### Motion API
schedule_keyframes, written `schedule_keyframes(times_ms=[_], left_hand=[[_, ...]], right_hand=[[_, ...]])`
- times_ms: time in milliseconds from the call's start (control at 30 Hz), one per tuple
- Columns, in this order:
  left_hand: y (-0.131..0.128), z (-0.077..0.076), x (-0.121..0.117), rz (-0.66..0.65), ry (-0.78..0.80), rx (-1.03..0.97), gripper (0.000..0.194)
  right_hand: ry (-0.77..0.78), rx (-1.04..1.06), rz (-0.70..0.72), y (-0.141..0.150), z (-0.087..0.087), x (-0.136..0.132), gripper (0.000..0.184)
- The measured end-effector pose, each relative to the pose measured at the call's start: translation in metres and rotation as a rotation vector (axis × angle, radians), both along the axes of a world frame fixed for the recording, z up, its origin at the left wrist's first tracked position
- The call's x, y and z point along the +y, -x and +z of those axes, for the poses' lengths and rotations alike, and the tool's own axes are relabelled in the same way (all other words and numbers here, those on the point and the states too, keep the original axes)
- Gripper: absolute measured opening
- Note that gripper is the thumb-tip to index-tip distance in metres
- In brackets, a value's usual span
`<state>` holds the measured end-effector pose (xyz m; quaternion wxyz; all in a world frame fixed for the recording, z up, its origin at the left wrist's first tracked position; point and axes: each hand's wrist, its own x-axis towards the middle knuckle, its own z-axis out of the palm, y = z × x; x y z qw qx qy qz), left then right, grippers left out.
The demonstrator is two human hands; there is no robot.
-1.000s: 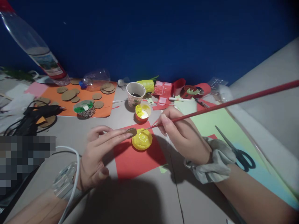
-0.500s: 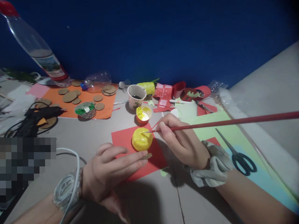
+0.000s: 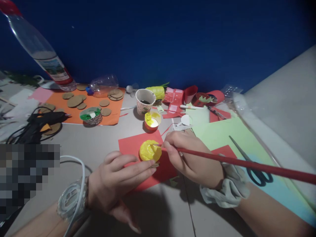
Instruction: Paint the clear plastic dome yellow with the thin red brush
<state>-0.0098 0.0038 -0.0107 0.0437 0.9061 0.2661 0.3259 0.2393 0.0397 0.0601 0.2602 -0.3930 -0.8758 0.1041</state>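
A yellow-painted round piece (image 3: 149, 151) lies on a red paper square (image 3: 138, 148) in the middle of the table. My right hand (image 3: 192, 158) is closed on a long red paintbrush (image 3: 237, 162), whose tip touches the yellow piece's right side. My left hand (image 3: 116, 179), with a watch on the wrist, reaches in from the left; its fingertips pinch a small brown cardboard disc (image 3: 155, 165) held just below the yellow piece.
Behind stand a small pot of yellow paint (image 3: 151, 120), a paper cup with dark liquid (image 3: 144, 100), and a cup of green scraps (image 3: 90, 115). Cardboard discs lie on orange paper (image 3: 74, 115). A glue gun (image 3: 46, 117) lies left, scissors (image 3: 251, 164) right, a plastic bottle (image 3: 39, 52) far left.
The brush handle has swung down from pointing upper right to lower right. My right hand has moved lower and closer to the yellow piece. My left hand has dropped from beside the piece to below it.
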Motion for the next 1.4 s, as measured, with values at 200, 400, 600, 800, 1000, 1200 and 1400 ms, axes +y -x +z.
schedule_keyframes(times_ms=[200, 400, 600, 800, 1000, 1200, 1400], left_hand=[[0.000, 0.007, 0.001, -0.018, 0.043, 0.026, 0.079], [0.004, 0.010, 0.001, -0.039, 0.098, 0.107, 0.080], [0.000, 0.008, 0.001, -0.022, 0.071, 0.029, 0.077], [-0.001, 0.010, 0.004, -0.045, 0.026, 0.034, 0.072], [0.003, 0.012, 0.004, -0.058, 0.031, 0.108, 0.073], [0.003, 0.005, 0.003, -0.047, 0.015, 0.109, 0.073], [0.001, 0.002, 0.002, -0.038, -0.014, 0.114, 0.073]], right_hand=[[0.028, -0.006, 0.012, 0.000, 0.005, -0.004, 0.021], [0.015, -0.031, 0.071, 0.002, 0.006, -0.003, 0.020], [-0.031, -0.023, 0.046, 0.003, 0.006, -0.002, 0.022], [-0.055, -0.025, 0.117, 0.002, 0.007, -0.003, 0.021], [-0.064, -0.064, 0.098, 0.001, 0.005, -0.002, 0.016], [0.099, 0.049, 0.068, -0.001, 0.006, -0.004, 0.023], [0.342, 0.278, -0.146, -0.005, -0.005, 0.011, 0.033]])
